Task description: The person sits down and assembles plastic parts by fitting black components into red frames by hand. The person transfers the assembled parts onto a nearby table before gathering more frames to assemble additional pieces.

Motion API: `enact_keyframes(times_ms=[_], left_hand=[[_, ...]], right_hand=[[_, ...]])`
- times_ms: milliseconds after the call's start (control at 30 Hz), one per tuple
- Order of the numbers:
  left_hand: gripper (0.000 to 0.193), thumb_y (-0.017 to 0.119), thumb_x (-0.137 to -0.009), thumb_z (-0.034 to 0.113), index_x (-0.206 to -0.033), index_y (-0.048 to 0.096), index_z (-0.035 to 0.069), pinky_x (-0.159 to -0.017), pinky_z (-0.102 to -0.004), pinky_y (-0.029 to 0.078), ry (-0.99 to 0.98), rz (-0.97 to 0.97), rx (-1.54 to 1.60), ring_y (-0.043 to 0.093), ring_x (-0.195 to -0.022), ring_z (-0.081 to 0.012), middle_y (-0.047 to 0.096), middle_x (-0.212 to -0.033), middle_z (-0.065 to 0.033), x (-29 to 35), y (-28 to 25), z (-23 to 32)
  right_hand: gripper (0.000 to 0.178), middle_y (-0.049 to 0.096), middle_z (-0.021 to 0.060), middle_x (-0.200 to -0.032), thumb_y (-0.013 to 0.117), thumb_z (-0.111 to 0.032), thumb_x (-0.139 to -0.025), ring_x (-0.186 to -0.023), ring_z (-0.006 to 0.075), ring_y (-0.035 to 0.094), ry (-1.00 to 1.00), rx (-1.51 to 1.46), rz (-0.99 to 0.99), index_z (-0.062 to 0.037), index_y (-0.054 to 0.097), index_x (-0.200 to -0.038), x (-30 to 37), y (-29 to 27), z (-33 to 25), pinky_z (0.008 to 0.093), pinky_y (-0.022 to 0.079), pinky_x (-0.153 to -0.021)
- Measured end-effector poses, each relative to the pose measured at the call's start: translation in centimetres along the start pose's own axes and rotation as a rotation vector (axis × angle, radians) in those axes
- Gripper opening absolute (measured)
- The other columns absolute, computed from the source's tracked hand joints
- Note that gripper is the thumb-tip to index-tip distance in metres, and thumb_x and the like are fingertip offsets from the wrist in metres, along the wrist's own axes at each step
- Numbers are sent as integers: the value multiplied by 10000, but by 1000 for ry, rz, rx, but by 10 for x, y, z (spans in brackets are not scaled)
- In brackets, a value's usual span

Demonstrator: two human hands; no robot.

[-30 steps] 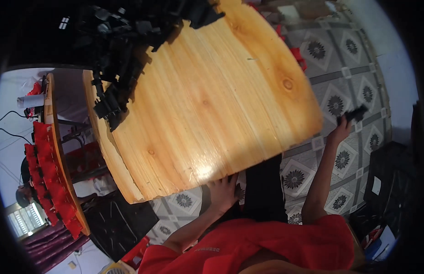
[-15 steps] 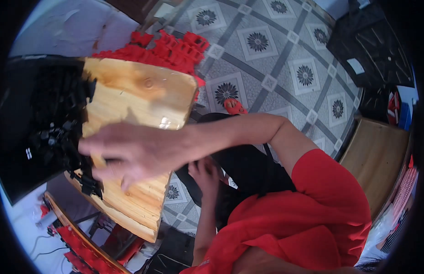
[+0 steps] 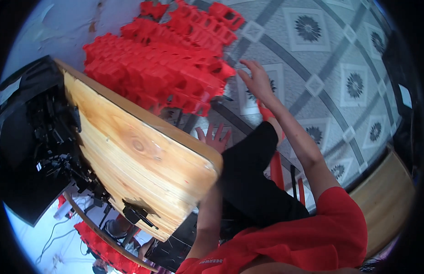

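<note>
Head view shows the right hand (image 3: 259,83), fingers parted and empty, just right of the red plastic parts (image 3: 161,68) beyond the wooden table (image 3: 139,150), the left hand (image 3: 215,140) spread empty beside its right edge.

We have bright, cool light, a shadow beside the black part (image 3: 137,213) on the table (image 3: 143,162), small glare on the black tray (image 3: 20,192), slight softness, and lines on the floor (image 3: 276,52) bending toward a dark rim.

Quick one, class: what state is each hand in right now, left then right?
Left hand: open, fingers spread, nothing visible in it.
Right hand: open, nothing visible in it, near the red pieces.
</note>
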State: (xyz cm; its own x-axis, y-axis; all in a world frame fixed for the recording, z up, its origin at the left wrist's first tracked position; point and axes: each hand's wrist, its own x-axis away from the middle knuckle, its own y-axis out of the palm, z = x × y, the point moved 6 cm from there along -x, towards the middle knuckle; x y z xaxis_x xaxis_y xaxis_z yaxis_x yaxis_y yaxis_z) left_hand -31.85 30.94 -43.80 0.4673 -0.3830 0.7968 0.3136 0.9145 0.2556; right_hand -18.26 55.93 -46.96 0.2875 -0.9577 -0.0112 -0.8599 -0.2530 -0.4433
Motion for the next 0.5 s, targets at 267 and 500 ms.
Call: enact_keyframes(times_ms=[267, 500], left_hand=[[596, 655, -842, 560, -1262, 497, 168, -1020, -616, 362, 17, -34, 340, 435, -1244, -380, 489, -1296, -102, -25, 31, 59], [570, 655, -852, 533, -1260, 501, 165, -1021, -602, 368, -226, -8, 815, 444, -1234, -372, 497, -1289, -101, -34, 8, 84]], right_hand=[[883, 345, 281, -1448, 636, -639, -763, -1321, 459, 362, -443, -423, -204, -114, 402, -1433, -208, 214, -281, 547, 350, -1062], [800, 421, 254, -1402, 680, -552, -768, -1278, 404, 451, -456, -144, -317, -75, 470, -1376, -281, 297, -393, 539, 415, -1017]])
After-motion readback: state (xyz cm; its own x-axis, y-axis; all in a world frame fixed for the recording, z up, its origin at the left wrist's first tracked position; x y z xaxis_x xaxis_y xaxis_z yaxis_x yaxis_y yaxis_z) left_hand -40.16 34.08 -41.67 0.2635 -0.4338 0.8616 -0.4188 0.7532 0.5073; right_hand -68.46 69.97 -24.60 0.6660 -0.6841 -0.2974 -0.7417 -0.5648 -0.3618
